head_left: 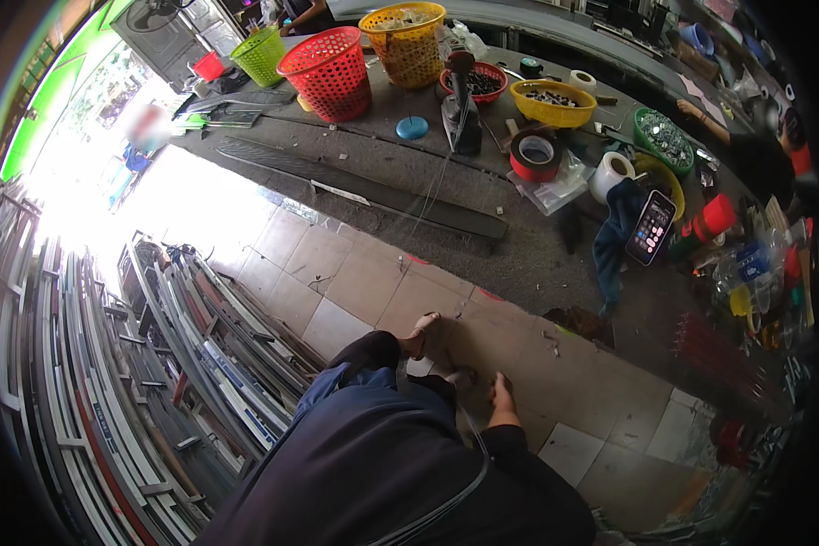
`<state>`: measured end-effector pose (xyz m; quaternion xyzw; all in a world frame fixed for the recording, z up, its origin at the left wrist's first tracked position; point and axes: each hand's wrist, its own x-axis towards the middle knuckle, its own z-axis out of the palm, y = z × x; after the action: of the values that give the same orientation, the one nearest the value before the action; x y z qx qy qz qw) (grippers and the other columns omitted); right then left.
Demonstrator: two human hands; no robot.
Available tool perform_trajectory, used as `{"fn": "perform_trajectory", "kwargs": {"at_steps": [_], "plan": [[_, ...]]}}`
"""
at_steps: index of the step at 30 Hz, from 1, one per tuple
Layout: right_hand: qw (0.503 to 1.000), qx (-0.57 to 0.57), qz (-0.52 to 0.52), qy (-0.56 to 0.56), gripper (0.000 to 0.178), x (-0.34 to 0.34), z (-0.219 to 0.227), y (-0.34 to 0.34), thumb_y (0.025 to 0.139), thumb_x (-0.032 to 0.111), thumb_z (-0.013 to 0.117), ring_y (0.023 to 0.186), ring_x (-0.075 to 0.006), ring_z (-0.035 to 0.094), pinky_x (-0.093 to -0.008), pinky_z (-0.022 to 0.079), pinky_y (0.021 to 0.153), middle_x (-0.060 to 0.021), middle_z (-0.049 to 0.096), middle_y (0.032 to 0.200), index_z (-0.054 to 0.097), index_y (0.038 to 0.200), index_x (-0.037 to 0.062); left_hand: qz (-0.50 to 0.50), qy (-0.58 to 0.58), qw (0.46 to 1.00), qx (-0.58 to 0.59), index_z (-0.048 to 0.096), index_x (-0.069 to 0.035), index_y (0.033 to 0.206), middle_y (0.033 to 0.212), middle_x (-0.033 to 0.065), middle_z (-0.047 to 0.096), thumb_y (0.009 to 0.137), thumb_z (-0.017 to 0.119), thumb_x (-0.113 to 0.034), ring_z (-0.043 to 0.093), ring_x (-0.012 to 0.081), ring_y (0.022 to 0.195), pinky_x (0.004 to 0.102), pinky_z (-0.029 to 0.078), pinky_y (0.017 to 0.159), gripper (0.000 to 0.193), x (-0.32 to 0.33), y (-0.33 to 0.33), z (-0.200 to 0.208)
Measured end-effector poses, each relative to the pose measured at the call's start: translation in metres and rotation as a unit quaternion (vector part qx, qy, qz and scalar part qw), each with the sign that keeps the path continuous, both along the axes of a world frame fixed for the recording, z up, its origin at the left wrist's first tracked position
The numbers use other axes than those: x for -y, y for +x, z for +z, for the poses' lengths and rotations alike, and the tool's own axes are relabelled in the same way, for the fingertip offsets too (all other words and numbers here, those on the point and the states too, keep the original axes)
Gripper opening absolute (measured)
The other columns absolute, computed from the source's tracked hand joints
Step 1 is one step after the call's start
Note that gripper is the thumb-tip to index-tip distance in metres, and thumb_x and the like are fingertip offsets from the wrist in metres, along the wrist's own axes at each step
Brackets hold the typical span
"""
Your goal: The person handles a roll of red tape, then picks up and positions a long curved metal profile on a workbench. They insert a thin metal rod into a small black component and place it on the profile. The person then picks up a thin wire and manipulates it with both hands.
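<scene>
My right hand (501, 393) hangs low beside my right thigh, over the tiled floor. It is small in the view and its fingers are mostly hidden, so I cannot make out whether they hold anything. No part of my left hand shows. My feet (420, 335) stand on the tiles alongside the workbench (537, 264). On the bench lies a long dark metal bar (373, 193). Farther right, a lit smartphone (651, 227) rests by a dark blue cloth (615, 238). A roll of red and black tape (534, 156) and a white roll (612, 173) lie behind them.
Long metal profiles (200, 337) fill a rack at my left. Red (326, 75) and yellow (403, 45) perforated baskets stand on the bench, near shallow bowls of small parts (552, 98). Bottles and tools (755, 273) crowd its right end. Another person's arm (705, 123) reaches in there.
</scene>
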<state>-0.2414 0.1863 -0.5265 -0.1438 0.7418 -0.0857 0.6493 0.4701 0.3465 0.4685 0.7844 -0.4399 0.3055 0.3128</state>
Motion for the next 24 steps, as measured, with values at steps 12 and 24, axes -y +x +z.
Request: {"fn": "perform_trajectory", "kwargs": {"at_steps": [12,24], "plan": [[0.976,-0.189,-0.061,-0.094,0.041,0.041,0.026,0.014,0.106,0.039,0.074,0.066,-0.0257,0.062,-0.0408,0.050,0.054,-0.0124,0.070,0.090,0.077,0.112,-0.0011,-0.009,0.048,0.999,-0.017,0.074,-0.002,0.116,0.112,0.0190,0.076,0.113,0.061,-0.033,0.075,0.0295,0.095,0.0443,0.062,0.087,0.034,0.015,0.079,-0.051],[0.927,0.093,0.222,-0.289,0.050,0.087,0.379,0.012,0.116,0.041,0.075,0.129,-0.0246,0.078,-0.0385,0.058,0.115,-0.0163,0.083,0.131,0.079,0.142,-0.0018,-0.242,0.111,0.962,-0.067,0.079,-0.003,0.103,0.101,0.0164,0.078,0.111,0.062,-0.029,0.076,0.0244,0.084,0.0395,0.062,0.078,0.032,0.101,0.117,-0.141]]}}
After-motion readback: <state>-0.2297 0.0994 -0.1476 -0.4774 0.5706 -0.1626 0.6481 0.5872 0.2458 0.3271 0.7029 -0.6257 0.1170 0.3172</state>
